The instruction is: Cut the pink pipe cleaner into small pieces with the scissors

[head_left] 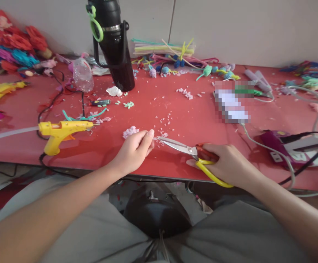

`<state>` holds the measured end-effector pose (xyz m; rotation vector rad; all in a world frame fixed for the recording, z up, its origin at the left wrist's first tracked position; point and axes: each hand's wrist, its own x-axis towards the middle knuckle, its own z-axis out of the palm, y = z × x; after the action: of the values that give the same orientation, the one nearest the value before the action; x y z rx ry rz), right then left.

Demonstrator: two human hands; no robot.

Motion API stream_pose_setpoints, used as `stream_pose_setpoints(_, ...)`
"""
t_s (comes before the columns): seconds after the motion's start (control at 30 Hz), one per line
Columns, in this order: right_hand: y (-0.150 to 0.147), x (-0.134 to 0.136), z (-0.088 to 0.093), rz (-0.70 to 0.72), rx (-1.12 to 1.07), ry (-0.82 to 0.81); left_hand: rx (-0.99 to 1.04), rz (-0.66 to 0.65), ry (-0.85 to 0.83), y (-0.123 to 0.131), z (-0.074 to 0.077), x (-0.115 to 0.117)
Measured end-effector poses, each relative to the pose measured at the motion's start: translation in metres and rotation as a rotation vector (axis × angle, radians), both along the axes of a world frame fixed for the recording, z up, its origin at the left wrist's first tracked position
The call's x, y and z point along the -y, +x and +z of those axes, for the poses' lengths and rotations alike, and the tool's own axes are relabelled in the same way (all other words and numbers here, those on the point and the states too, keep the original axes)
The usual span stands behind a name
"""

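Lap: grey trousers (74, 219) spread below the front edge of the red table (172, 162).
Right hand (227, 164): wrapped around the handles of the scissors (178, 146), one loop red, the other yellow.
Blades: pointing leftward at the fingertips of the other hand, together or nearly so; the tips come just beside the thumb.
Left hand (135, 149): pinching, the thumb pressed over curled fingers on a pale pink strip (155, 138); most of the strip is hidden by the fingers.
Strip's place: its short end shows at the fingertips, between the thumb and the scissor points; whether the blades touch it cannot be told.
Pink pile (130, 132): small cut pieces on the table, just beyond the left hand's knuckles.
Pink scraps (163, 135): scattered past the scissor points.
Yellow glue gun (53, 144): lying left of the left hand, apart from it, its nozzle to the right.
Purple socket box (276, 144): right of the right hand, cables around it.
Green pieces (128, 105): farther back, near the foot of the black bottle (123, 76).
Pipe cleaners (161, 49): bundled along the wall (230, 33).
Red flowers (16, 40): heaped in the far left corner.
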<state>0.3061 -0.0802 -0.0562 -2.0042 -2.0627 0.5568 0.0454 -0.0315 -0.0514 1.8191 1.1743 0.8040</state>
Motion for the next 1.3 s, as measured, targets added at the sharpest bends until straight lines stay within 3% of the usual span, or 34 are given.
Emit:
stream_pose_setpoints(0.63, 0.002, -0.001, -0.004, -0.045, 0.001, 0.005, 0.02, -0.024, -0.034, 0.0, -0.001, -0.001)
stream_pose_setpoints(0.83, 0.0, 0.0, -0.002, -0.061, -0.016, -0.018, -0.032, -0.08, -0.051, -0.006, 0.016, 0.003)
stream_pose_setpoints(0.97, 0.0, 0.002, -0.001, -0.068, -0.066, -0.009, -0.251, -0.018, 0.088, -0.031, 0.035, -0.005)
stream_pose_setpoints(1.1, 0.0, 0.003, -0.002, -0.08, -0.046, 0.031, -0.568, 0.087, 0.287, -0.054, 0.042, -0.026)
stream_pose_setpoints(1.3, -0.001, 0.003, -0.004, -0.077, -0.03, -0.009, -0.605, 0.128, 0.268, -0.054, 0.044, -0.041)
